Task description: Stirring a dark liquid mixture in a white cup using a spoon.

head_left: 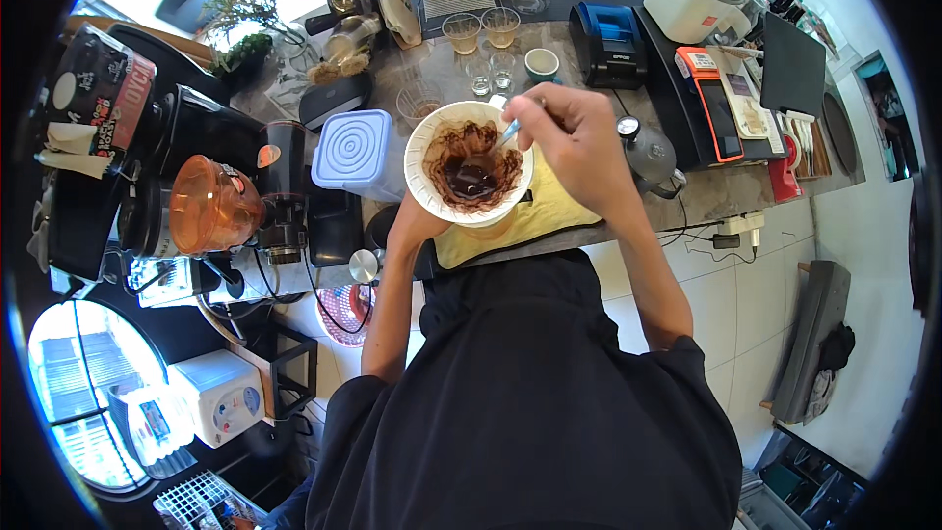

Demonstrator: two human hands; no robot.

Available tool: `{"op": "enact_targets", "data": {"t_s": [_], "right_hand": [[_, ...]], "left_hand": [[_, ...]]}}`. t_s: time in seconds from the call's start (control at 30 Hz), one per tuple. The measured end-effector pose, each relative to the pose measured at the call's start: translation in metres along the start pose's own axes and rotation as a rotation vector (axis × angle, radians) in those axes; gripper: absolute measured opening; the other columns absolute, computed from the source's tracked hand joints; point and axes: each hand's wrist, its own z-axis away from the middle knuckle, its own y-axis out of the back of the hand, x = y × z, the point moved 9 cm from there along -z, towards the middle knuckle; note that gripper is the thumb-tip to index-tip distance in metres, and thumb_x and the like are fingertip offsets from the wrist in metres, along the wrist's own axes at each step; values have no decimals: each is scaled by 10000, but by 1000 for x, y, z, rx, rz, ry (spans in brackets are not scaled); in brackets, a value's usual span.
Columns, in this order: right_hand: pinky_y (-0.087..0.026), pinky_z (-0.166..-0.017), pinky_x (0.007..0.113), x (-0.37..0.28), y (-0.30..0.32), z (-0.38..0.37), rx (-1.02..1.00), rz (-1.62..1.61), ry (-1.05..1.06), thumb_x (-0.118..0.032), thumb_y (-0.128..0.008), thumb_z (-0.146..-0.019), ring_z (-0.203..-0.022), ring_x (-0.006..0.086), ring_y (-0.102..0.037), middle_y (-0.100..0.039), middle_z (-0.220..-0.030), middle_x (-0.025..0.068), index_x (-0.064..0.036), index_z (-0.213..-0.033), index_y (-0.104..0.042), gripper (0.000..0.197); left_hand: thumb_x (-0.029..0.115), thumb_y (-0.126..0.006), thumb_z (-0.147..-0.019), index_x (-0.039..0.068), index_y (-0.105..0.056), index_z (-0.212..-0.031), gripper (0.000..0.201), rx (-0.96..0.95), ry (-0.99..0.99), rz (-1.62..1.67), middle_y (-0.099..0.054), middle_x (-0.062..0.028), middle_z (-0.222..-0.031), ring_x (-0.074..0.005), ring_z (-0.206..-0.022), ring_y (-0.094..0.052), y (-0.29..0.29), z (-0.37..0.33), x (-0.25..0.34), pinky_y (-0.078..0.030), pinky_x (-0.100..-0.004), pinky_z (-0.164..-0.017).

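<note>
My left hand (416, 223) is wrapped round the lower left side of a round white cup (416, 177), most of its fingers hidden behind the cup. Dark brown, glossy paste or thick liquid (473, 177) lies at the bottom, and brown smears coat the inner wall. Above the right rim, my right hand (572, 142) pinches the bluish handle of a spoon (509, 132) that slants down into the cup; its lower end is hard to make out. Beneath the cup, a yellow cloth (559, 211) covers the counter's front edge.
Left of the cup stands a lidded light-blue tub (354, 149), beside a grinder with an orange hopper (211, 204). Beyond are clear cups (462, 34), small glasses (479, 79) and a green-and-white mug (541, 65). At right are a grey kettle (650, 152), a black-and-blue printer (610, 44) and an orange-framed card terminal (719, 118).
</note>
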Motion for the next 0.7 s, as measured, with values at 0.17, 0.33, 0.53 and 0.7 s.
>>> {"op": "enact_targets", "data": {"t_s": [0.17,0.33,0.53,0.7], "right_hand": [[-383,-515,290,-15,11,-1,79,-19,41,-179,-610,-929,-541,80,-479,-570,-592,89,52,-877,-673,245],[-389,-518,293,-12,-2,1,7,63,84,-179,-620,-924,-539,85,-480,-595,-604,84,44,-887,-688,237],[-328,-524,217,-8,10,0,69,-96,30,-134,-601,-950,-586,20,-465,-596,-639,-12,9,-889,-707,188],[-309,-518,199,0,2,4,17,-10,-12,-117,-586,-952,-581,7,-449,-585,-641,-17,20,-881,-703,194]], "left_hand": [[9,-825,-711,-2,-487,-1347,720,28,12,90,-613,-114,-1287,-202,-1152,-596,1,1,-3,-477,-348,-1014],[7,-828,-708,-2,-489,-1345,722,20,-3,70,-612,-114,-1284,-201,-1152,-595,-1,0,0,-478,-349,-1014],[24,-847,-687,-1,-497,-1333,735,17,5,73,-616,-112,-1271,-204,-1144,-596,-1,2,-1,-474,-345,-1012],[41,-858,-677,-5,-508,-1323,737,33,-15,9,-618,-112,-1264,-203,-1129,-599,1,0,-3,-479,-344,-1002]]}}
